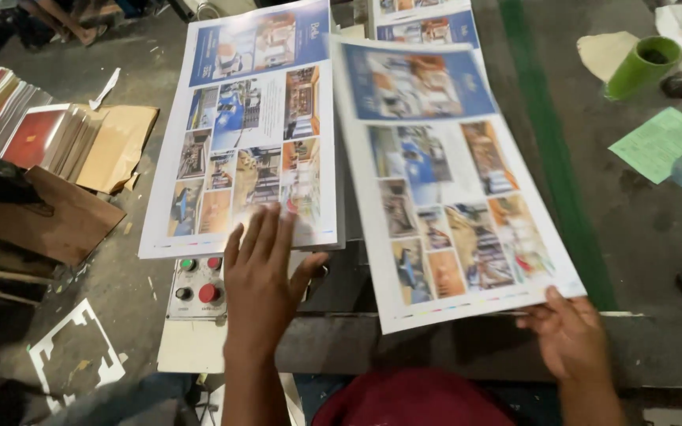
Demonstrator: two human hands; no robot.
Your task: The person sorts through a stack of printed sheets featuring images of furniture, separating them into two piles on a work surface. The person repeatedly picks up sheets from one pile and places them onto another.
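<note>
The left hand (260,272) lies flat, fingers spread, on a stack of printed photo sheets (250,126). The right hand (568,335) pinches the near corner of a blurred, apparently lifted matching sheet (444,181) beside it.

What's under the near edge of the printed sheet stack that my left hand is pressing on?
Below the stack edge by the left hand sits a grey control panel with red, green and black buttons. Its upper part and the surface beneath the sheets are covered.
</note>
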